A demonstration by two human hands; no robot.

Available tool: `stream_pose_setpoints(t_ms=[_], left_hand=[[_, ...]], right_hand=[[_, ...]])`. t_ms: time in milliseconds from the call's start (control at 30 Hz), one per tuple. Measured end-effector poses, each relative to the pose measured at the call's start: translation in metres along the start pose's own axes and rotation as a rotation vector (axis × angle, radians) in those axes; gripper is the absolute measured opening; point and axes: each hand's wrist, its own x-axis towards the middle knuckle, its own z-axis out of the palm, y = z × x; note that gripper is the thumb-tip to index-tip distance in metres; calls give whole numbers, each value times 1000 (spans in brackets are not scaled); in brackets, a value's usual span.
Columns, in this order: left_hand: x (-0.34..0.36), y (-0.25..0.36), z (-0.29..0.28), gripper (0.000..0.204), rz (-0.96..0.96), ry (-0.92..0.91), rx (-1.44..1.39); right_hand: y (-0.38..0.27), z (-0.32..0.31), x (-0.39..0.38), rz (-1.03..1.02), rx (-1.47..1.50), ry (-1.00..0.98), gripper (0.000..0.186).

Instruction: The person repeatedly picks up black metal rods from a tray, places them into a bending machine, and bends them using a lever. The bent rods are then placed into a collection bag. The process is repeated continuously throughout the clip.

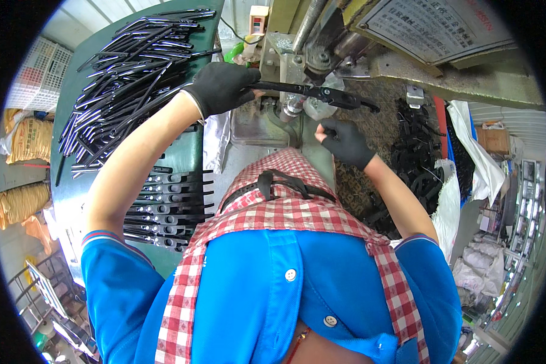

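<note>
Head view: clasps one end of a long black part (313, 92) in the curled left hand (224, 89), extending it rightward beside the machine's metal head (319, 59). Curls the right hand (347, 144) below, apart from the part; cannot tell how tightly or around what.

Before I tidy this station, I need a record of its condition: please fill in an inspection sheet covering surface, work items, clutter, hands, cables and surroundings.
Surface: green tabletop, partly covered.
Work items: black bar held near the machine; black rods heaped loosely; black parts in rows.
Clutter: jumbled black pieces on the right, beside a white sack.
Hands: gloved left hand grips the bar's left end; gloved right hand is apart from it, fingers curled.
Cables: thin dark cable beyond the tabletop.
Surroundings: white crate and yellow sacks at left.
</note>
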Motion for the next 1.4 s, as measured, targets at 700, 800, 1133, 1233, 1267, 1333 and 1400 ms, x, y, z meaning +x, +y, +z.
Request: stream_pose_setpoints(t_ms=[700, 800, 1133, 1233, 1267, 1333, 1400], left_hand=[[-242, 0, -4, 20, -445, -131, -84], [-309, -2, 19, 31, -602, -230, 32], [-355, 21, 64, 23, -1164, 314, 24], [-331, -12, 47, 22, -1015, 342, 166], [-319, -23, 43, 21, -1005, 355, 211], [-293, -40, 33, 23, -1050, 335, 161], [-303, -75, 45, 32, -927, 309, 172]], right_hand=[[117, 19, 118, 329, -684, 110, 36], [142, 13, 117, 180, -580, 148, 32], [27, -32, 75, 214, 1157, 117, 13], [-15, -21, 66, 164, 960, 208, 13], [-22, -19, 64, 192, 942, 222, 14], [-30, -17, 62, 254, 901, 265, 14], [-38, -10, 60, 171, 1131, 194, 9]])
